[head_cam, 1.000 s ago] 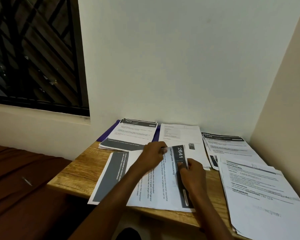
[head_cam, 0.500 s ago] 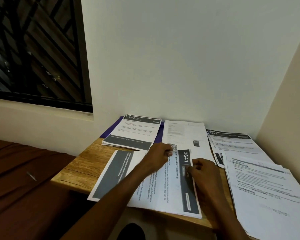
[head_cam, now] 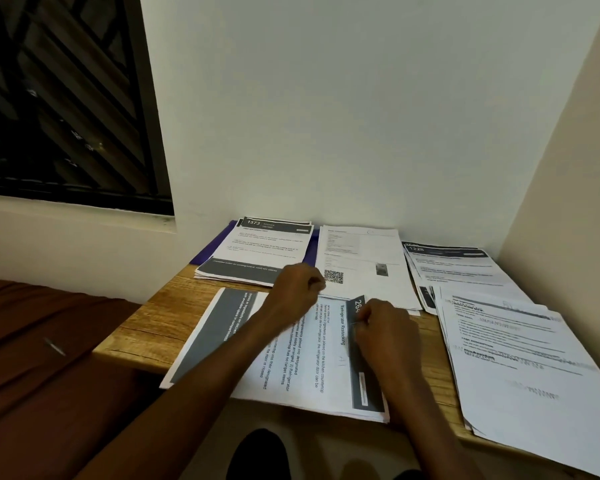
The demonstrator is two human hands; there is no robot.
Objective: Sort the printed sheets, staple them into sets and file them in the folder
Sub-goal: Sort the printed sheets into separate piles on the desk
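A set of printed sheets headed "Refrigerator Restocking" (head_cam: 312, 358) lies sideways at the table's front edge. My left hand (head_cam: 297, 287) rests on its far edge with fingers curled; whether it pinches the paper I cannot tell. My right hand (head_cam: 383, 330) sits on the dark header strip near the top corner, fingers curled down onto the paper. A stack headed 1573 (head_cam: 260, 251) lies on a purple folder (head_cam: 210, 249) at the back left. A sheet with a QR code (head_cam: 361, 265) is behind the hands. No stapler is in sight.
Two more paper stacks fill the right side: one headed 1228 (head_cam: 454, 268) and a large fanned pile (head_cam: 520, 362) overhanging the front. The wooden table (head_cam: 153, 323) sits in a wall corner. A brown cloth surface (head_cam: 49, 358) lies left, a barred window (head_cam: 59, 98) above.
My right hand slid up along the dark header strip toward the top corner and now covers part of the number. The view shifted a little; my left hand stayed on the far edge.
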